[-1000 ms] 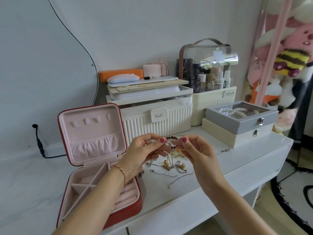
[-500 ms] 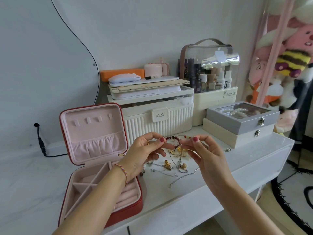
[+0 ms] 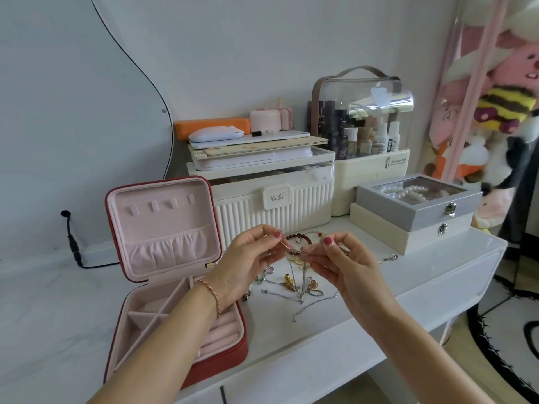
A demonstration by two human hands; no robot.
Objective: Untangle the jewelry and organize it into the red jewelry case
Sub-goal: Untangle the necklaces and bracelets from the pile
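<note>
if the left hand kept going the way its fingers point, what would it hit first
The left hand points right, toward the right hand. It would probably meet that hand's fingertips first, with only the thin chain they both pinch stretched across the small gap; depth is unclear.

Jewelry case compartments behind left forearm

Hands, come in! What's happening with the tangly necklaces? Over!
Left hand and right hand both pinching a thin chain. Tangle hanging onto the table. Red jewelry case open, nothing in yet.
</note>
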